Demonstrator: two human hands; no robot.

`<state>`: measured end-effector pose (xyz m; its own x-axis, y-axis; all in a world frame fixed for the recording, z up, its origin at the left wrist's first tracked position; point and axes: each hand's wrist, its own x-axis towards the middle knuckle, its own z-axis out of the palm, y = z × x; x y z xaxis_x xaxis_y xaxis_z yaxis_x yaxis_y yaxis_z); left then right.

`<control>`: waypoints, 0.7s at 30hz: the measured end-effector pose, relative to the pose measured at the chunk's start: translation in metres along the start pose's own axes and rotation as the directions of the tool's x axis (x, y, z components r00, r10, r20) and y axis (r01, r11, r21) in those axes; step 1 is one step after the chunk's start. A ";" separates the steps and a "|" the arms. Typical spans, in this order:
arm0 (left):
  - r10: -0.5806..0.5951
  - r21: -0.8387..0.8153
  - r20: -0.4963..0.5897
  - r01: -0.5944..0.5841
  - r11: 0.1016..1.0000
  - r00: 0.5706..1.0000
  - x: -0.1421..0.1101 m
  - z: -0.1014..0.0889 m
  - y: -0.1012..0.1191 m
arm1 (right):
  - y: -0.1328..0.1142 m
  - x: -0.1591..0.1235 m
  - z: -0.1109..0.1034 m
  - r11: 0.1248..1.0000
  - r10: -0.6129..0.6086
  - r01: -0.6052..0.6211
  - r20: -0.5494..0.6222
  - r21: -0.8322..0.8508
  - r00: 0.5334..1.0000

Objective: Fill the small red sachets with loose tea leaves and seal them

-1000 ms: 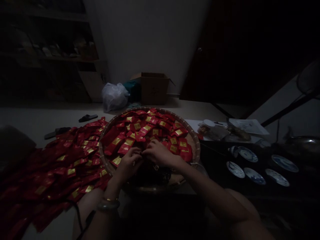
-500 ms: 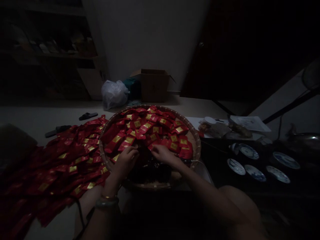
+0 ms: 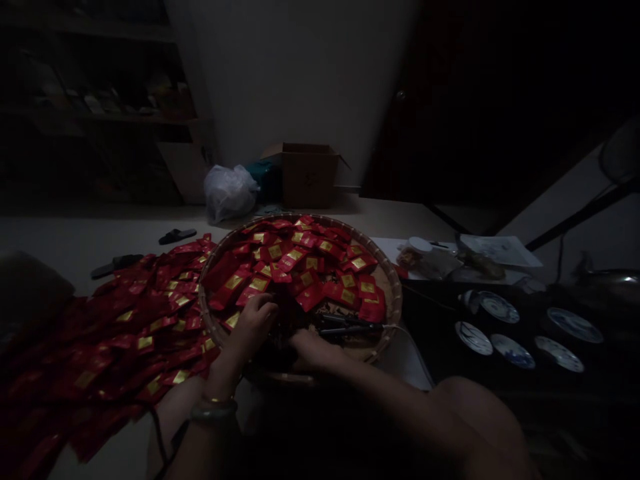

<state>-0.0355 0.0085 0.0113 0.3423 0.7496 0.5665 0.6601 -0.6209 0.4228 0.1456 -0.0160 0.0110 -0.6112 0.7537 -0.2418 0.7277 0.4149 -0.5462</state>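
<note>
A round woven bamboo tray (image 3: 395, 293) stands before my knees, with many small red packets (image 3: 310, 293) bearing gold labels heaped over its far side. My left hand (image 3: 256, 321) is over its near left part, fingers curled together; whatever they grip is lost in shadow. Lower and closer to me, my right hand (image 3: 310, 352) reaches down into the dark near part of the tray, its fingertips hidden. Right of it lies a long black two-armed tool (image 3: 353, 327) with a pale cord. Dark loose bits are scattered on the tray bottom around it.
A large pile of red packets (image 3: 135, 340) covers the floor at left, near dark slippers (image 3: 177, 236). Behind the tray are a white plastic bag (image 3: 230, 192) and an open cardboard box (image 3: 310, 177). At right, a dark table holds several blue-and-white dishes (image 3: 513, 350) and a lidded jar (image 3: 417, 250).
My right hand has moved from the packets in the middle toward me and slightly left, uncovering the black tool. My left hand has stayed almost in place.
</note>
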 end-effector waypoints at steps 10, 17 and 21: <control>-0.290 -0.183 0.116 0.308 0.934 0.950 0.003 0.009 0.014 | 0.000 -0.002 -0.091 0.959 -0.038 0.161 -0.460 0.232 0.887; -0.037 -0.066 0.054 0.041 0.997 0.998 0.000 0.007 0.010 | -0.014 -0.001 -0.091 0.950 -0.065 0.205 -0.491 0.237 0.869; 0.036 -0.040 0.004 -0.035 0.999 0.999 0.000 0.006 0.012 | -0.020 -0.009 -0.084 0.950 -0.300 0.256 -0.300 -0.176 0.906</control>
<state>-0.0235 0.0025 0.0119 0.3681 0.7278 0.5786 0.6205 -0.6557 0.4302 0.1626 0.0119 0.0915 -0.6782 0.7112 0.1851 0.5900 0.6771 -0.4398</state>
